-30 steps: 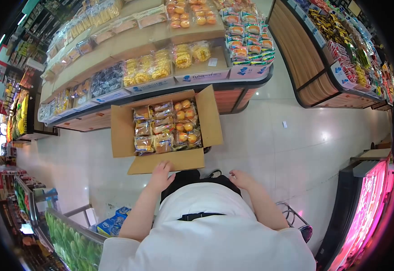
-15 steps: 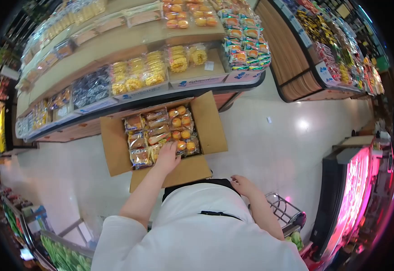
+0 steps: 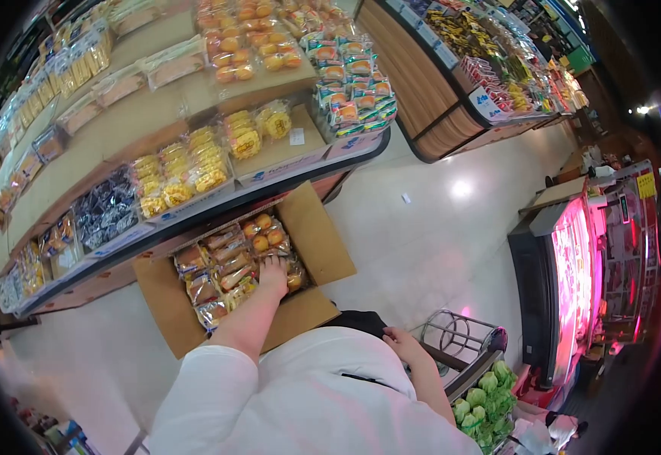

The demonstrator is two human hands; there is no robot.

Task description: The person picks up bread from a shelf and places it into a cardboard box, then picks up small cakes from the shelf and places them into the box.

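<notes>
Left hand: your left hand (image 3: 273,276) is now deep in the box (image 3: 319,243), palm down on the packs (image 3: 224,271), fingers spread over a bun pack near the right end; half a second ago it was at the near edge of the packs, and a second ago on the near flap. Whether the fingers have closed on a pack, you cannot tell.
Right hand: your right hand (image 3: 399,343) stays low by your waist, loosely curled, holding nothing you can see; it has hardly moved.
Box: open cardboard, flaps spread, on the floor just below the shelf (image 3: 217,199). It has slid toward the lower left of the view since the earlier frame as your head turned right.
Packs: clear bags of buns and pastries in rows, filling the box, round orange buns at the right end.
View change: more of the right aisle shows now, and the pink-lit cooler (image 3: 573,288) sits higher in the frame.
Around: the shelf carries yellow snack bags (image 3: 186,168) and dark bags (image 3: 107,212); a second stand (image 3: 452,83) is well apart at upper right.
Cart: a wire cart (image 3: 463,345) is just beside your right hand, greens (image 3: 482,402) below it.
In the way: your own forearm covers the near packs and part of the near flap.
</notes>
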